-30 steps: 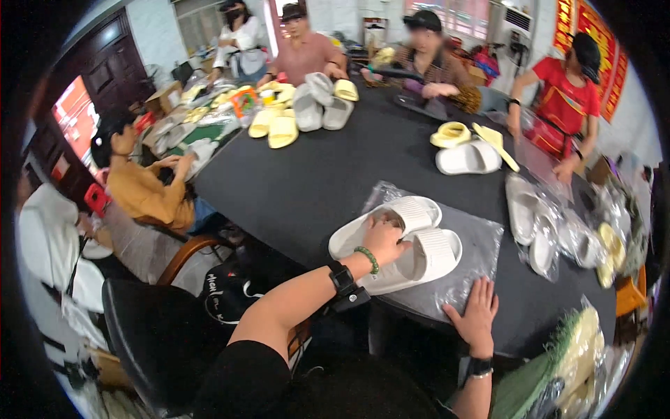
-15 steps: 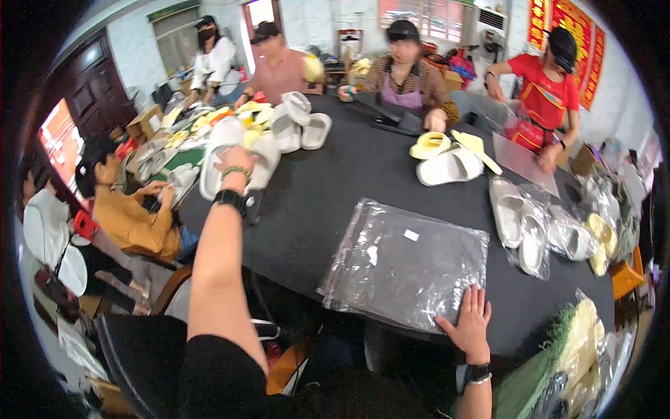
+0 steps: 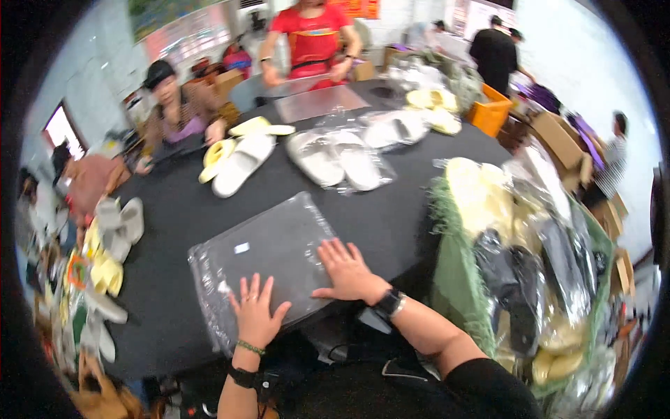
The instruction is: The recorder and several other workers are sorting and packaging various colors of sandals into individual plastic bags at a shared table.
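Note:
A stack of clear plastic bags [image 3: 272, 223] lies flat at the near edge of the black table [image 3: 391, 223]. On its near left part rests my left hand [image 3: 257, 318], fingers spread, with a green bead bracelet and a dark band at the wrist. My right hand [image 3: 347, 272] lies with spread fingers on the bags' right side. Neither hand grips anything. Beyond the bags are a white slide sandal [image 3: 243, 165] and yellow sandals [image 3: 218, 158]. A pair of white slides [image 3: 342, 159] in clear wrap sits to their right.
A green woven sack [image 3: 457, 293] of bagged yellow and black sandals stands at the right. Grey and yellow sandals [image 3: 105, 272] are piled along the left edge. Across the table, a person in red [image 3: 312, 42] handles a clear sheet [image 3: 321, 103]. An orange crate [image 3: 488, 112] stands far right.
My left hand has left the grey-white slides at the left and now lies on the plastic bags. My right hand stays on the bags. The view has swung to the right.

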The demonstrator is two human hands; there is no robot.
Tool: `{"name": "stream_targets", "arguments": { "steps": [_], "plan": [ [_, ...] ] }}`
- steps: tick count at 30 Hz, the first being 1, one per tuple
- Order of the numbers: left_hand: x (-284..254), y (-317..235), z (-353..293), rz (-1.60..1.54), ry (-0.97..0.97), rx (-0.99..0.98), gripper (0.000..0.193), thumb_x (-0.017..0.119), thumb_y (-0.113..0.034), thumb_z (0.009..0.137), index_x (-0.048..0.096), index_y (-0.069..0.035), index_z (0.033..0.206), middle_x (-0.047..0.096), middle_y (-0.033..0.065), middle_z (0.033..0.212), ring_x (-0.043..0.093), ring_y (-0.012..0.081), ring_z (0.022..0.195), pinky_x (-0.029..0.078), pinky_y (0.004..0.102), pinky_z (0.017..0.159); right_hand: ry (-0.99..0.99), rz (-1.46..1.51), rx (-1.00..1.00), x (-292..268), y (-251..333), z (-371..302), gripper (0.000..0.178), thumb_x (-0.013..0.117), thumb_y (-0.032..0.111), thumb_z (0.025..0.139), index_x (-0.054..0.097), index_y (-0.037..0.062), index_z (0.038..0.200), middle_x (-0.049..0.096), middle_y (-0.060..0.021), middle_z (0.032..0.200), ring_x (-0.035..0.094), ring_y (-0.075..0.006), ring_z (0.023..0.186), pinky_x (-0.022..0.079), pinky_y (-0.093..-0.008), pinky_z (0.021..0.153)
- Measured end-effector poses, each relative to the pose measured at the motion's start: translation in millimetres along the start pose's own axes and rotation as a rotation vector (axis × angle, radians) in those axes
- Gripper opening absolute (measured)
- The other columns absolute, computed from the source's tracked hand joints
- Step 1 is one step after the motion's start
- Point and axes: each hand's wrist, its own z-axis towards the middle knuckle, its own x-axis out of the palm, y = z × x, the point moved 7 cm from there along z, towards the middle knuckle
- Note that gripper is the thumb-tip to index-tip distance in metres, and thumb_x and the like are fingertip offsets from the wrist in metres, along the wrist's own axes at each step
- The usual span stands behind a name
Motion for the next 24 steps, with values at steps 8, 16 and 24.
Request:
{"name": "stream_targets", "arguments": {
  "steps": [8,16,24],
  "plan": [
    [27.9,6.1,8.5,0.184,0.066,-0.048,0.069,0.057,-0.049,0.091,0.040,-0.016,0.149,0.028,0.0136,0.159,0.022,0.0415,0.146,0.015,0.0631,0.115,-0.172,-0.146,0.082,-143.3,-87.3,10.6,0.093,0.068,0.060,0.078,0.040,0.0006,0.143,0.043,-0.0210,0.145,0.035,-0.0428,0.138,0.036,-0.0580,0.106],
    [31.9,16.5,8.2,0.237,0.116,-0.094,0.068,0.052,-0.050,0.094,0.036,-0.018,0.152,0.024,0.0106,0.161,0.020,0.0397,0.147,0.015,0.0618,0.115,-0.052,-0.509,0.609,-278.0,-196.4,-133.6,0.115,0.087,0.045,0.065,0.022,0.0184,0.156,0.036,-0.0258,0.149,0.027,-0.0589,0.136,0.026,-0.0741,0.105],
    [30.3,17.8,6.0,0.236,0.088,-0.080,0.069,0.053,-0.048,0.092,0.037,-0.015,0.151,0.026,0.0126,0.160,0.020,0.0409,0.147,0.014,0.0631,0.115,-0.146,-0.644,1.113,-286.9,-269.4,-288.0,0.135,0.089,0.036,0.057,-0.001,0.0295,0.158,-0.005,-0.0238,0.162,0.008,-0.0673,0.137,0.019,-0.0806,0.102]
  ]
}}
